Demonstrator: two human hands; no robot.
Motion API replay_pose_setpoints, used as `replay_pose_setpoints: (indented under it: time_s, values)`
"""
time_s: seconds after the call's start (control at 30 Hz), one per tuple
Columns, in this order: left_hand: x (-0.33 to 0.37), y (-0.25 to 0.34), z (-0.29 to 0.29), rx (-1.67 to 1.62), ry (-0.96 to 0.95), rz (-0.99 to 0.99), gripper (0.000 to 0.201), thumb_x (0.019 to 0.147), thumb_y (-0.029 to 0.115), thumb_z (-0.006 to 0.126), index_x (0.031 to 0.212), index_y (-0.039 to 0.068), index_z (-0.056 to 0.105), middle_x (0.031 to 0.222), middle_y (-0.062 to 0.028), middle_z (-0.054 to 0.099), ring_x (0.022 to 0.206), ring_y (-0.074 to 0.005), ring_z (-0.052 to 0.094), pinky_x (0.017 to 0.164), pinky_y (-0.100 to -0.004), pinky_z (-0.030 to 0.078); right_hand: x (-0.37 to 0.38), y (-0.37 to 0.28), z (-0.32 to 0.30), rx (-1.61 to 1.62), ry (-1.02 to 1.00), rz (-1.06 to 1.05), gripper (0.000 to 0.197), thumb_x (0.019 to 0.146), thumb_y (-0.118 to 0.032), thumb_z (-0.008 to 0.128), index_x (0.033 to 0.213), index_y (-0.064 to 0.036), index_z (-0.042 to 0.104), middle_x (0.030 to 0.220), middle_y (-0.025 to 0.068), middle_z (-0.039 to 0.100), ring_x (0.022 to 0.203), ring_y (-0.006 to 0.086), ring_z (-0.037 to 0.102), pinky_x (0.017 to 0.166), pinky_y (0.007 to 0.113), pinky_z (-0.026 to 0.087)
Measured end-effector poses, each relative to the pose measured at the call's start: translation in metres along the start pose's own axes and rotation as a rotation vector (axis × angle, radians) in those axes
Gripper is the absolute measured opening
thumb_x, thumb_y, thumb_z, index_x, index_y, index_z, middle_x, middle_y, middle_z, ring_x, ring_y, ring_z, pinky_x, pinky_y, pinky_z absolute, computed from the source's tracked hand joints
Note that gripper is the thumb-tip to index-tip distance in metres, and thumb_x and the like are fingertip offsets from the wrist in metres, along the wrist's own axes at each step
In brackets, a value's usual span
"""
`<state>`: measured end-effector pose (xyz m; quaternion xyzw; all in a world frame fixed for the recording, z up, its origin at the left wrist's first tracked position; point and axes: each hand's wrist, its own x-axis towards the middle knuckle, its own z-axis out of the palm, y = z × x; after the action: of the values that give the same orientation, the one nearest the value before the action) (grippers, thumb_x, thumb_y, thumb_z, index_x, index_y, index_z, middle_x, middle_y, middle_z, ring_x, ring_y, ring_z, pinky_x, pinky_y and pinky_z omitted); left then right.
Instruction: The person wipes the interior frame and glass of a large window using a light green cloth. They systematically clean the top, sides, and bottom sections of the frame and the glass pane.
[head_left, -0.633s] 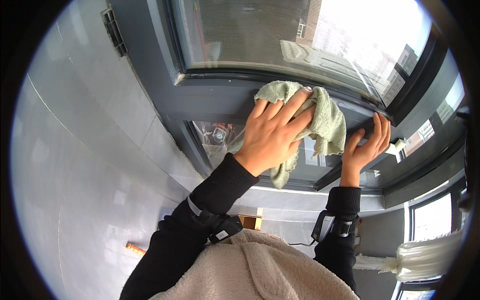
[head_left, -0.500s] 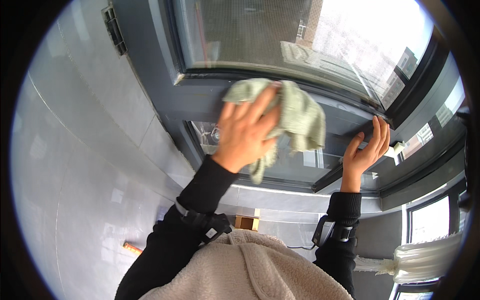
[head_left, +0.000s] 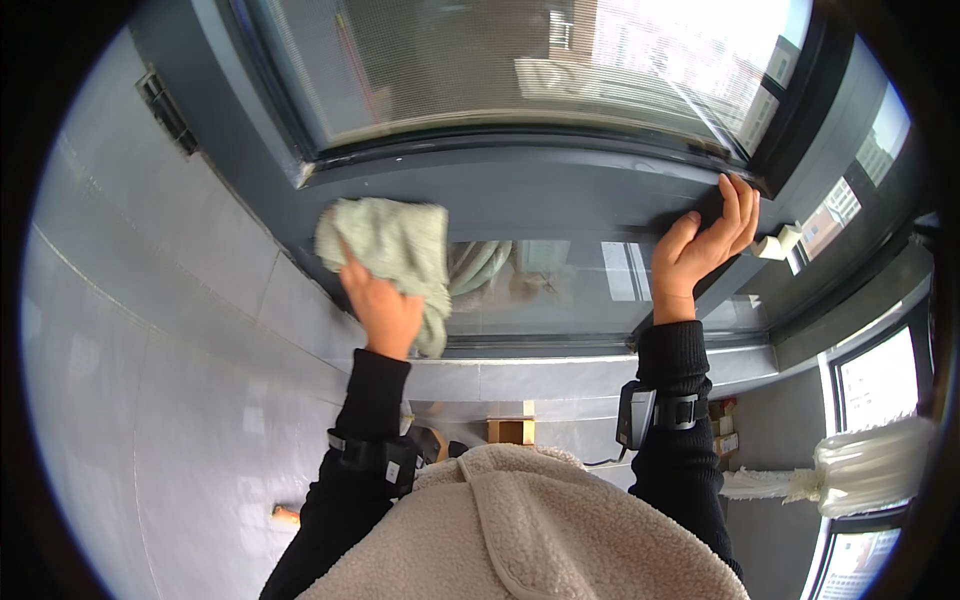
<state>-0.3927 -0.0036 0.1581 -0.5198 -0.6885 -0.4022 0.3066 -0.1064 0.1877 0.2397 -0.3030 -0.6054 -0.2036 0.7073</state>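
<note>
A pale green cloth (head_left: 395, 235) is bunched under my left hand (head_left: 385, 310), which presses it against the left end of a dark grey frame rail (head_left: 560, 190). Part of the cloth hangs down beside that hand and hides some of its fingers. At the other end of the rail, my right hand (head_left: 705, 245) rests its fingertips on the frame near the corner, with the thumb held apart and nothing in its grasp. Above the rail is a screened window pane (head_left: 450, 70); a lower glass pane (head_left: 550, 300) sits beneath it.
Right of my right hand, a white handle piece (head_left: 778, 243) sticks out. A metal hinge (head_left: 167, 112) joins the frame to the grey tiled wall (head_left: 180, 330). Below are an open cardboard box (head_left: 511, 430) and an orange object (head_left: 286, 514). A tied white curtain (head_left: 870, 465) hangs at right.
My left hand has carried the cloth leftward along the rail, uncovering more of the lower pane. My right hand stays at the same frame corner while the whole view has shifted.
</note>
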Motion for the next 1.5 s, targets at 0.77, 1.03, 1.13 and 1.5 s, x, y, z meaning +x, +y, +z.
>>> replay_pose_setpoints:
  time_s: [0.77,1.03,1.13,1.5]
  values:
    - [-0.021,0.1,-0.002,-0.841,-0.476,-0.045,0.055,0.076,0.007,0.072,0.13,0.011,0.058,0.099,-0.0142,0.07,0.083,-0.0255,0.072,0.07,-0.031,0.055,-0.014,-0.076,-0.071,0.622,-0.613,0.14,0.047,0.084,-0.023,0.067,0.126,-0.0018,0.058,0.126,0.019,0.055,0.118,0.0366,0.053,0.1,0.044,0.043]
    - [0.074,0.126,-0.061,-1.035,-0.35,0.263,0.062,0.071,0.01,0.074,0.128,-0.002,0.056,0.123,-0.017,0.064,0.114,-0.0254,0.063,0.099,-0.0368,0.047,-0.033,-0.105,-0.058,0.622,-0.397,-0.122,0.085,0.068,-0.01,0.081,0.143,-0.0127,0.041,0.143,0.0268,0.038,0.125,0.0433,0.045,0.101,0.05,0.041]
    - [0.092,0.114,-0.069,-0.563,-0.122,0.542,0.056,0.079,0.036,0.071,0.124,0.004,0.062,0.132,-0.0134,0.061,0.122,-0.0328,0.056,0.111,-0.048,0.029,-0.005,-0.082,-0.062,0.35,-0.252,-0.196,0.076,0.072,-0.004,0.075,0.141,-0.0104,0.044,0.141,0.024,0.041,0.125,0.0415,0.046,0.102,0.048,0.041]
    - [0.112,0.032,-0.011,-0.107,0.518,0.375,0.033,0.083,0.037,0.062,0.1,0.009,0.069,0.101,-0.0057,0.06,0.093,-0.0263,0.056,0.092,-0.0434,0.041,0.02,-0.059,-0.012,0.096,0.093,0.234,0.071,0.075,0.004,0.048,0.145,0.0013,0.034,0.141,0.0215,0.04,0.132,0.0356,0.039,0.113,0.047,0.028]
